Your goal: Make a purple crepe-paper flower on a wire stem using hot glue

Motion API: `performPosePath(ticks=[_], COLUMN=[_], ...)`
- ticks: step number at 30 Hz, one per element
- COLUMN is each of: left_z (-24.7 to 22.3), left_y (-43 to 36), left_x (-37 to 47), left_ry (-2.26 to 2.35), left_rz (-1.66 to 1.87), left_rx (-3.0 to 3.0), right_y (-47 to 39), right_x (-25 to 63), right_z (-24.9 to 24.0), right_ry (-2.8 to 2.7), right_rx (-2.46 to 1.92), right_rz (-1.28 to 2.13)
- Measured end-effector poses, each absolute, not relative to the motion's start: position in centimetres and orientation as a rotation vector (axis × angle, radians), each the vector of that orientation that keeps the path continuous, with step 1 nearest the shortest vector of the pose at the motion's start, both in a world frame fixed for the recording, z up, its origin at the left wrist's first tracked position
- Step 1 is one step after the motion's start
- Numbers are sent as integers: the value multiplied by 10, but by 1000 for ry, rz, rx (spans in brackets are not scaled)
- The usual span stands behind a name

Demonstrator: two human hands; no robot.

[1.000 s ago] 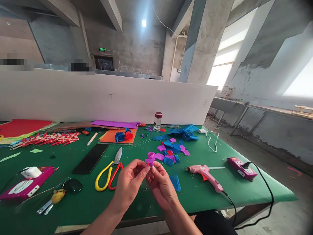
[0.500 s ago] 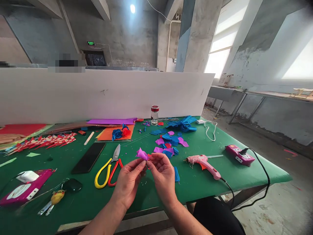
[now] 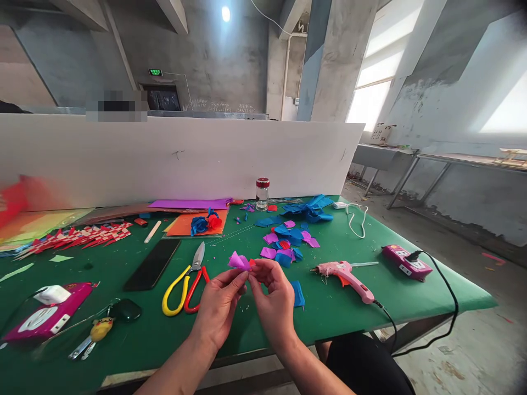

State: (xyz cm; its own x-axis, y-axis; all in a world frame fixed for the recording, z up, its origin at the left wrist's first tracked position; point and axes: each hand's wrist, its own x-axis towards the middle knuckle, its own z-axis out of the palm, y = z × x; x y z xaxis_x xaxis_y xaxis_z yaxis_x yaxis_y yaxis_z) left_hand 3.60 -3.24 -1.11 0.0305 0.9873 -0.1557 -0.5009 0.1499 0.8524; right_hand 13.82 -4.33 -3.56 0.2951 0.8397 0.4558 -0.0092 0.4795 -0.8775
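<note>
Just above the table's front part, both hands meet at a small purple and red crepe paper flower piece (image 3: 239, 261). My left hand (image 3: 220, 302) is closed, its thumb and index finger pinching the purple paper from below. My right hand (image 3: 274, 296) is closed too, its fingertips against the same piece, where a bit of red shows. The fingers hide its lower part. To the left lie scissors (image 3: 196, 259) with one yellow and one red handle. Beyond the hands, purple, blue and red paper petals (image 3: 290, 235) are scattered. A pink glue gun (image 3: 343, 272) lies at the right.
Paper flowers (image 3: 206, 220) lie on orange sheets behind a black phone (image 3: 152, 265). A lidded glass jar (image 3: 262, 197) stands near the white partition (image 3: 230, 156). Power strips (image 3: 405, 263) and cables sit right and left. Keys with a yellow charm (image 3: 101, 329) lie front left.
At the far left, the red sheet that lay flat is now raised and blurred. Both hands keep their pinch on the paper piece, with barely any movement. The view has shifted slightly.
</note>
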Motion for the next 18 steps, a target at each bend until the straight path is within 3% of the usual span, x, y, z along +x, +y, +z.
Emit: performPosePath(ticks=[6, 11, 18], left_z=[-10, -8, -4], left_y=[-32, -29, -31], left_x=[34, 27, 27], left_ry=[867, 892, 914], left_rz=[1328, 1312, 1172], left_rx=[736, 833, 933], right_y=[-50, -59, -60], right_x=[138, 209, 368], right_z=[-26, -9, -57], right_ry=[-1236, -1331, -1389], right_rx=[-931, -1067, -1888], right_rz=[592, 327, -16])
